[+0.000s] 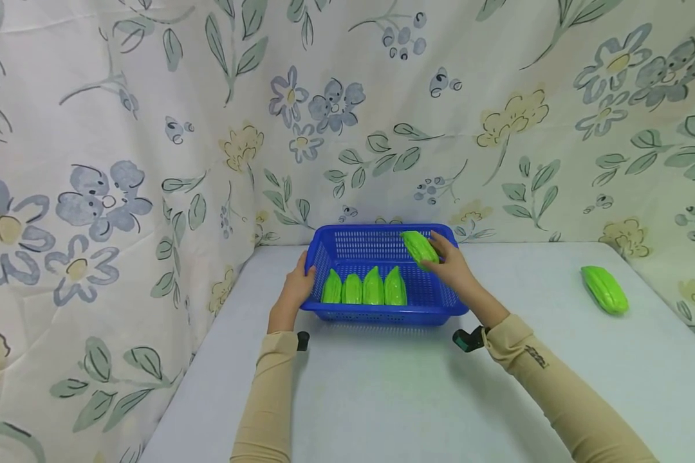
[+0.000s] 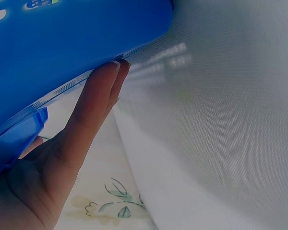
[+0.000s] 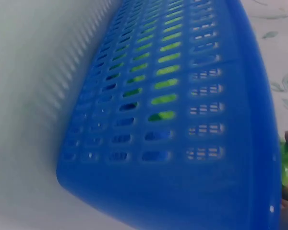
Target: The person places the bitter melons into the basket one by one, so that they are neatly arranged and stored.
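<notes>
A blue plastic basket [image 1: 382, 315] with slotted walls stands on the table. My left hand [image 1: 292, 283] holds it by the left rim, and in the left wrist view the fingers [image 2: 93, 100] lie along the basket's underside. Over the basket's right half, my right hand [image 1: 448, 260] pinches a bright green ridged starfruit [image 1: 419, 249] between thumb and fingers. Inside, several more starfruits [image 1: 373, 287] stand in a row along the front wall, tips toward the back. The basket's side wall [image 3: 221, 187] fills most of the right wrist view, hiding much of the right hand.
Another green starfruit [image 1: 605, 290] lies by itself on the white table [image 1: 370, 399], far to the right. Flower-patterned cloth [image 1: 347, 116] hangs behind the table and along its left side, close behind the basket.
</notes>
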Demonstrator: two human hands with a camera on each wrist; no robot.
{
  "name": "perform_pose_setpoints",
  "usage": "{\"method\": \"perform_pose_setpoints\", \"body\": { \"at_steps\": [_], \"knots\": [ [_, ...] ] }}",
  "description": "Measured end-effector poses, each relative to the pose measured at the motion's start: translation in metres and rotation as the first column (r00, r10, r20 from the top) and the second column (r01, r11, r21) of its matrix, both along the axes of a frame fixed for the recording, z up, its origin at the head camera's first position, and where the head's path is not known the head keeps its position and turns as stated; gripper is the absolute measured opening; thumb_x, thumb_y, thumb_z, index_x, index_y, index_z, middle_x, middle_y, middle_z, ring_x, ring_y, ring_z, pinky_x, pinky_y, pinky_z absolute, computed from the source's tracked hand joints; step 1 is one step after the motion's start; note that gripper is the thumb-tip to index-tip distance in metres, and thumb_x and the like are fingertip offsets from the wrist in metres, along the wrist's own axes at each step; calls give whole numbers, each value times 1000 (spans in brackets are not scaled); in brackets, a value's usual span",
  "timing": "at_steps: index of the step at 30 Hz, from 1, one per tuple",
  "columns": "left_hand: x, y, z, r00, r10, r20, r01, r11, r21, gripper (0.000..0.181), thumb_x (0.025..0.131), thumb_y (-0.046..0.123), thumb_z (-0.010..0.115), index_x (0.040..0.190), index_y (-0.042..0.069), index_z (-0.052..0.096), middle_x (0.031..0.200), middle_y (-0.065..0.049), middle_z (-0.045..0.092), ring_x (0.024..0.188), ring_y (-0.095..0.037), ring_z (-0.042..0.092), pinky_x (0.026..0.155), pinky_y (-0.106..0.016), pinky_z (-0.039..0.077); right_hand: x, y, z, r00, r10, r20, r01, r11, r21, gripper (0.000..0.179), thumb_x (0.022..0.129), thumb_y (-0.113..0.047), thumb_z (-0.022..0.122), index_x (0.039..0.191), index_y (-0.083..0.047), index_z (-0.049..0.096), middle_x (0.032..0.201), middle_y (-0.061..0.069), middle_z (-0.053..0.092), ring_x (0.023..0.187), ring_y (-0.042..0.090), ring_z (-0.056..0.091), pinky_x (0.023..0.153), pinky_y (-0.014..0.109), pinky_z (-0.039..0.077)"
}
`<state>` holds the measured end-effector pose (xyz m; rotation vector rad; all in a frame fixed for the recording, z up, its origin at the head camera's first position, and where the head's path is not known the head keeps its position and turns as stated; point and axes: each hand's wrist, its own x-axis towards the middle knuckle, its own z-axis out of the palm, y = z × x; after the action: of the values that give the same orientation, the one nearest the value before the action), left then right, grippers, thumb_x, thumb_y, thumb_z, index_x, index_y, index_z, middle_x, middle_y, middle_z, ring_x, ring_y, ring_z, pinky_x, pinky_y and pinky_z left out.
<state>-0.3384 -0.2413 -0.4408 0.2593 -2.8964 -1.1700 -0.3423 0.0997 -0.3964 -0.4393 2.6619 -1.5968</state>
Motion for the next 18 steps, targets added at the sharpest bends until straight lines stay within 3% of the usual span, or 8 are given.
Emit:
{"method": "perform_pose_setpoints", "body": {
  "at_steps": [18],
  "knots": [
    [1,1,2,1000,3,9,-3,1000,2,59,106,31,32,158,18,10,156,-24,33,137,-47,41,109,-61,36,-2,-13,-9,994,18,112,-33,990,134,76,98,-14,57,155,2,9,153,32,31,140,46,35,113,55,34]
  ]
}}
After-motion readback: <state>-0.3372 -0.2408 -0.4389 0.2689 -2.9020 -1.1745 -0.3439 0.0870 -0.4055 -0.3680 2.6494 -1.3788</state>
